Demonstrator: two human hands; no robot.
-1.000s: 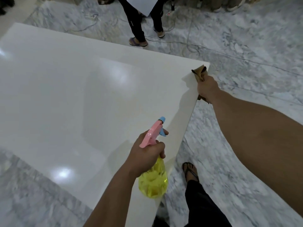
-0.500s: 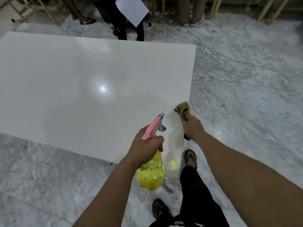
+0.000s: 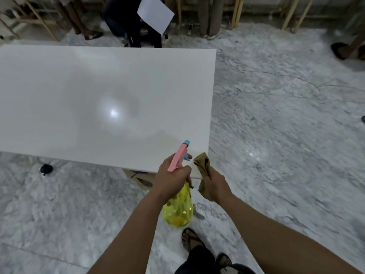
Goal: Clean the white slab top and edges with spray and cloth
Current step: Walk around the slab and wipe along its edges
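The white slab (image 3: 98,99) fills the upper left of the head view, its near right corner just ahead of my hands. My left hand (image 3: 171,177) grips the spray bottle (image 3: 178,210), a yellow body with a pink trigger head and blue nozzle pointing toward the slab. My right hand (image 3: 214,184) holds a bunched brown cloth (image 3: 202,165) against the slab's near right corner and edge.
Grey marble floor (image 3: 276,135) surrounds the slab. People's legs and a held white sheet (image 3: 156,13) stand beyond the far edge, among wooden frames (image 3: 237,10). A small black object (image 3: 46,168) lies on the floor at left. A wooden support (image 3: 141,177) shows under the slab. My sandalled feet (image 3: 191,240) are below.
My right hand slid the cloth along the slab's right edge from the far corner back to the near corner. The view swung to face the slab squarely; the left hand kept the bottle.
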